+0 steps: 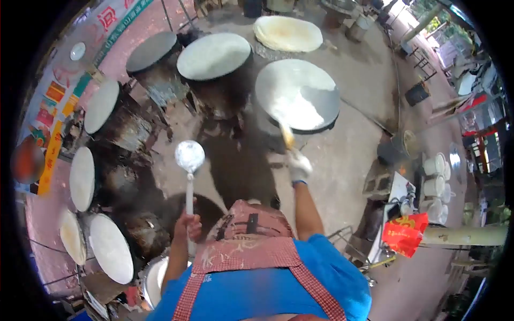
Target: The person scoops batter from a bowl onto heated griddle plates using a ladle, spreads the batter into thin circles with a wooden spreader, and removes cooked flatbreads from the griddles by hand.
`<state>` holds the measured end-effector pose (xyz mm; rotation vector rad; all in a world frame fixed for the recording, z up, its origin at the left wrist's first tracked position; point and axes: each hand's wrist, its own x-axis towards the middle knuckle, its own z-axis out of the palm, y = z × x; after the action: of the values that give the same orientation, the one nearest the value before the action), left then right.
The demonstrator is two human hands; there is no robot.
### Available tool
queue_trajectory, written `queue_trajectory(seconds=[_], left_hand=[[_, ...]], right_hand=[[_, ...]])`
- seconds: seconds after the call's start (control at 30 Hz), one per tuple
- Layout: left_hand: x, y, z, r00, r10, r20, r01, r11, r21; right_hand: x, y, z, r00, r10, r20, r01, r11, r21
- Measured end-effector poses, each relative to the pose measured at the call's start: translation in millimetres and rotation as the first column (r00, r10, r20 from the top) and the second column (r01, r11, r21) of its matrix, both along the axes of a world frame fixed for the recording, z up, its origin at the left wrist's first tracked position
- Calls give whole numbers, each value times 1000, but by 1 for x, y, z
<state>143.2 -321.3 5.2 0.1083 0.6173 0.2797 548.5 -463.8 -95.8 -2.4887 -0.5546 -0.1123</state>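
My left hand point(188, 226), bare, is wrapped round the handle of a ladle point(189, 156), whose round, whitish bowl points away from me. On my right hand point(299, 165) is a white glove, closed round the wooden handle of a spreading tool point(287, 134). The tool's far end touches white batter point(292, 101) on a round griddle point(327, 99). Batter covers much of that griddle, while a grey part shows at its right. A stack of pale flatbreads point(287, 33) lies behind it.
Round griddles with pale sheets point(214, 56) stand in an arc from ahead to the left. A dark griddle point(151, 52) is among them. At the lower left is a white-rimmed bucket point(152, 283). White containers point(435, 187) and a red bag point(405, 234) are at right.
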Motion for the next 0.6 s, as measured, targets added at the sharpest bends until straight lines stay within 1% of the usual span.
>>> queue_trajectory(seconds=[0.03,0.07,0.13,0.17,0.2,0.23,0.27,0.33,0.37,0.4,0.43,0.47,0.5,0.53,0.57,0.6], left_hand=[[-5,0,-7,1000,-24,6,23,999,47],[-6,-3,-7,986,-21,164,27,999,-36],[-5,-5,-5,970,-60,236,56,998,23],[0,-1,-7,966,-45,253,57,998,-40],[3,-1,-12,964,-27,263,59,991,-116],[9,-5,-18,961,-7,276,62,980,-192],[19,-8,-24,956,-2,294,76,968,-239],[28,-5,-23,951,-4,308,102,947,-304],[32,-3,-18,979,-61,194,112,957,-266],[23,0,-36,985,-63,162,103,962,-252],[27,2,-32,976,-107,191,136,979,-151],[31,-3,-24,967,-150,207,166,984,-62],[41,-5,-15,972,-154,175,160,987,-19],[48,-2,-13,982,-123,146,138,985,-104],[58,-3,-16,989,-90,115,111,974,-197],[69,-5,-19,995,-55,84,77,956,-284]], right_hand=[[10,-19,32,988,-25,-153,3,990,-138],[24,-40,63,951,-68,-300,-18,961,-276],[56,-64,48,942,-185,-281,114,961,-254],[58,-56,50,942,-162,-295,190,980,66],[51,-36,55,955,-87,-282,187,919,348],[46,-19,63,934,-118,-338,161,982,102],[66,-10,-29,989,117,-92,-116,993,17],[31,-4,23,978,135,-158,-130,991,38],[39,-28,-7,990,110,-84,-109,994,21],[67,-52,-33,996,87,1,-87,996,11],[89,-66,4,977,-10,-211,-21,990,-143],[99,-76,53,904,-136,-406,2,949,-314],[104,-68,69,938,-83,-336,87,996,-2],[109,-57,75,966,-65,-250,142,941,306],[121,-41,50,987,-49,-153,112,894,434],[111,-28,62,945,-97,-312,116,992,41]])
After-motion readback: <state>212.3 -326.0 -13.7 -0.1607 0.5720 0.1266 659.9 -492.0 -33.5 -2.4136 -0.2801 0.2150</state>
